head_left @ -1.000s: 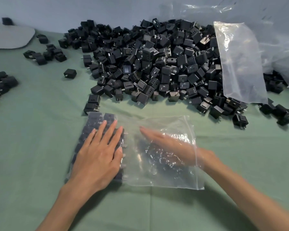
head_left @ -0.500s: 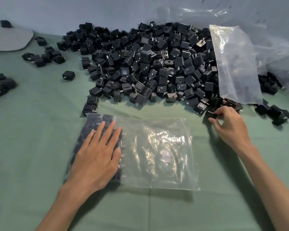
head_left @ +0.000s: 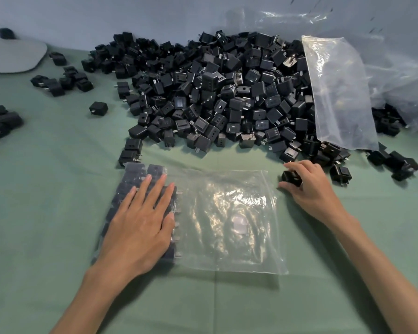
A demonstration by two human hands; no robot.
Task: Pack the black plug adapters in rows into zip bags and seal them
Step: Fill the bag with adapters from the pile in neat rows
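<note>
Adapter (head_left: 292,178) in curled right hand (head_left: 310,189)

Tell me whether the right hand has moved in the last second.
Yes. The right hand came out of the zip bag, rightward past its right edge, and now grips a black plug adapter beside the pile.

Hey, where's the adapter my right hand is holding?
Head view, right of centre: the adapter sits in the right hand, just off the right edge of the zip bag and in front of the pile.
</note>
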